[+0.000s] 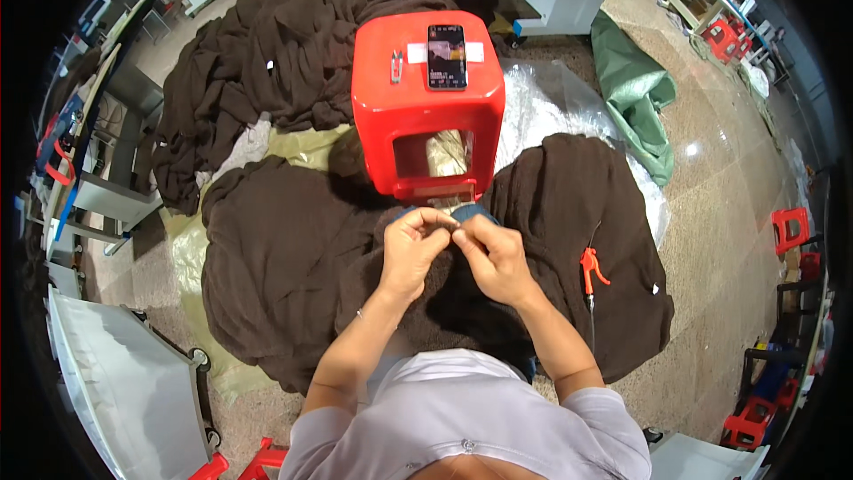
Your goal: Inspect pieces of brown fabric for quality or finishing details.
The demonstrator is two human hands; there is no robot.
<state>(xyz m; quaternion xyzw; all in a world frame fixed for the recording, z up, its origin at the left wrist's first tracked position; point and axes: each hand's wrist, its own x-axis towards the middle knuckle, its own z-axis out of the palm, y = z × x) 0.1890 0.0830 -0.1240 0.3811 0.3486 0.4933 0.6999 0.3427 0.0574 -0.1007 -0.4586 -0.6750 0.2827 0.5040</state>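
Note:
My left hand and my right hand meet fingertip to fingertip above my lap. Both are closed in a pinch; whatever is between the fingers is too small to make out. Dark brown fleecy fabric covers my lap and bulges out on both sides beneath my forearms. Just beyond my hands stands a red plastic stool. On its top lie small thread snips and a phone with a lit screen, partly over a white strip. An orange-red air blow gun rests on the fabric right of my right hand.
A large heap of brown fabric spreads behind the stool at the left. Clear plastic sheeting and a green tarp lie to the right. A white wheeled cart stands at the near left, red stools at the far right.

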